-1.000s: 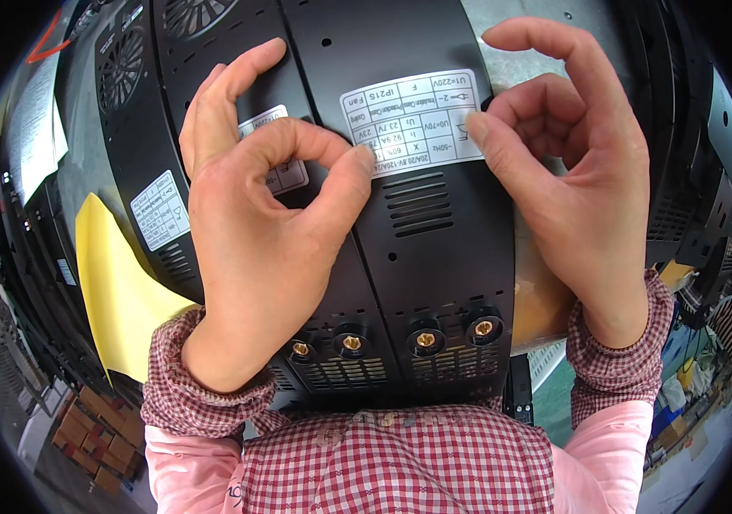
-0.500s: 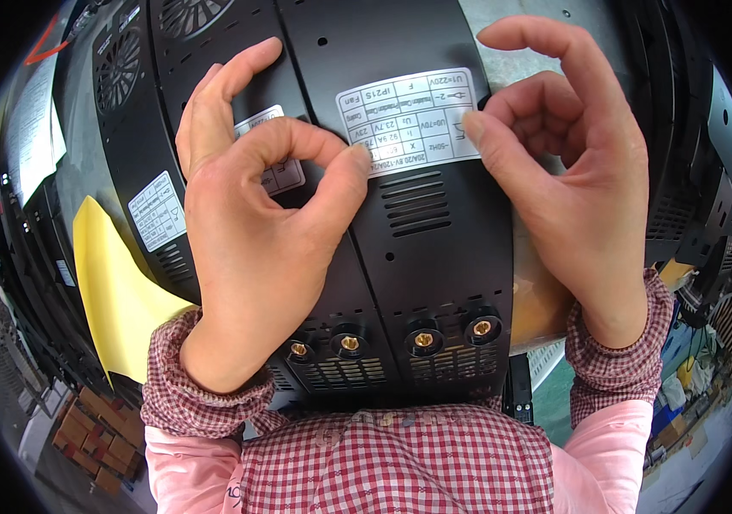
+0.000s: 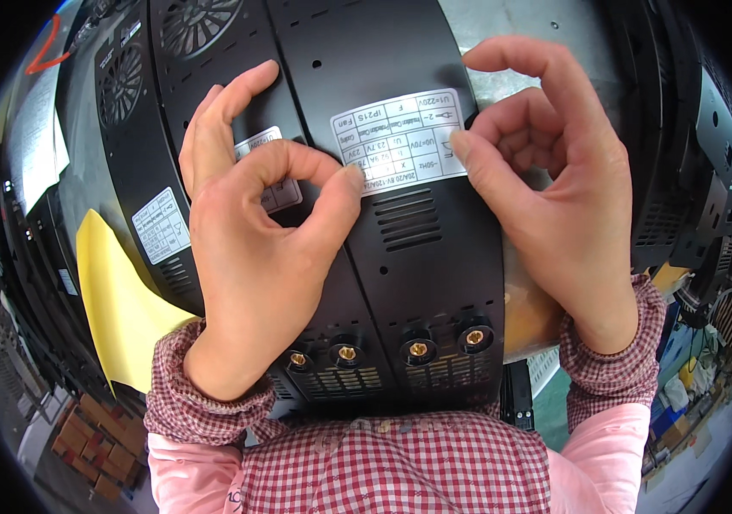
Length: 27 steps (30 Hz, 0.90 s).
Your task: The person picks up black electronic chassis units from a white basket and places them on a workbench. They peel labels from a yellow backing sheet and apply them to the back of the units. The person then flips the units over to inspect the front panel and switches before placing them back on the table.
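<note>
A silver-white printed label (image 3: pixel 396 141) lies over or just above the black metal casing (image 3: pixel 434 274) in front of me. At its lower left corner, the thumb and index finger of my left hand (image 3: pixel 255 223) are pinched together. My right hand (image 3: pixel 559 171) grips its right edge, thumb on top, with the index finger lifted and bent. Whether the label touches the casing all over, I cannot tell. Left of it, a neighbouring black casing bears a similar label (image 3: pixel 280 195), partly hidden by my left hand. Another label (image 3: pixel 160 224) sits on the casing farther left.
Brass sockets (image 3: pixel 418 349) and vent slots line the casings' near ends. A yellow sheet (image 3: pixel 122 300) stands by my left wrist. White papers (image 3: pixel 43 141) lie at the far left. More black housings (image 3: pixel 670 206) stand at right. Brown boxes (image 3: pixel 101 445) are stacked low on the left.
The casings, the label and both hands sit slightly lower in the picture, as the view has shifted. Both hands keep their hold at the label's edges.
</note>
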### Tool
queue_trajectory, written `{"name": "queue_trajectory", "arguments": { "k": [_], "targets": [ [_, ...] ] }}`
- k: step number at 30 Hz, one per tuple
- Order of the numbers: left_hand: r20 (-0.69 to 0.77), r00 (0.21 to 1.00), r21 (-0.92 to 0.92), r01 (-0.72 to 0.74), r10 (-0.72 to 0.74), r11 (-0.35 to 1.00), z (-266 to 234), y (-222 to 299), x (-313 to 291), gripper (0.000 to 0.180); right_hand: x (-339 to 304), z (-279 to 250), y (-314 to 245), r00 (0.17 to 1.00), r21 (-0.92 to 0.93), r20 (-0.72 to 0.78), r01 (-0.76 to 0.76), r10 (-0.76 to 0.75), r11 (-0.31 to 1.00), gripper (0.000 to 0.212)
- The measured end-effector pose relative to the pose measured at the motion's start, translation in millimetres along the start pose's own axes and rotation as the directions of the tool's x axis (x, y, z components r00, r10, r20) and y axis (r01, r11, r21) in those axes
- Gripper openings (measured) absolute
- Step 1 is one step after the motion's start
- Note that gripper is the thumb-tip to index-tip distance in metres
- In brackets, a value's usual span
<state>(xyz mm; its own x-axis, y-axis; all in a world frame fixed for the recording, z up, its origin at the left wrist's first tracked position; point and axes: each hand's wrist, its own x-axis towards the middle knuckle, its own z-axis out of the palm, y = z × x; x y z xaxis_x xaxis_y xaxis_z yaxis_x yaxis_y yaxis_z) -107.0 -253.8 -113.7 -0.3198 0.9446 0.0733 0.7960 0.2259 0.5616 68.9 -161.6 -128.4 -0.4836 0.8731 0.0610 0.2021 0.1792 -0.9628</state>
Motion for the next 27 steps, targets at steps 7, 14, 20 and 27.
{"name": "queue_trajectory", "arguments": {
  "k": [7, 14, 20, 27],
  "targets": [
    [0.0, 1.0, -0.024, 0.012, -0.012, 1.0, -1.2, 1.0, -0.9, 0.011, 9.8, -12.1, -6.8, 0.992, -0.144, 0.106, -0.056, 0.071, 0.988, 0.044],
    [0.003, 1.0, -0.016, 0.001, -0.001, 1.0, -0.5, 0.8, 1.9, 0.011, 11.7, -14.1, -5.6, 0.994, -0.189, 0.102, -0.015, 0.035, 0.982, 0.043],
    [0.002, 1.0, -0.04, 0.025, -0.025, 0.999, -0.7, 3.9, 0.1, 0.011, 11.3, -14.3, -6.2, 0.994, -0.199, 0.108, 0.004, 0.018, 0.98, 0.043],
    [0.01, 1.0, -0.025, 0.03, -0.03, 0.999, -1.2, 4.3, -0.4, 0.011, 10.6, -14.1, -6.3, 0.994, -0.2, 0.111, 0.014, 0.008, 0.98, 0.041]
  ]
}}
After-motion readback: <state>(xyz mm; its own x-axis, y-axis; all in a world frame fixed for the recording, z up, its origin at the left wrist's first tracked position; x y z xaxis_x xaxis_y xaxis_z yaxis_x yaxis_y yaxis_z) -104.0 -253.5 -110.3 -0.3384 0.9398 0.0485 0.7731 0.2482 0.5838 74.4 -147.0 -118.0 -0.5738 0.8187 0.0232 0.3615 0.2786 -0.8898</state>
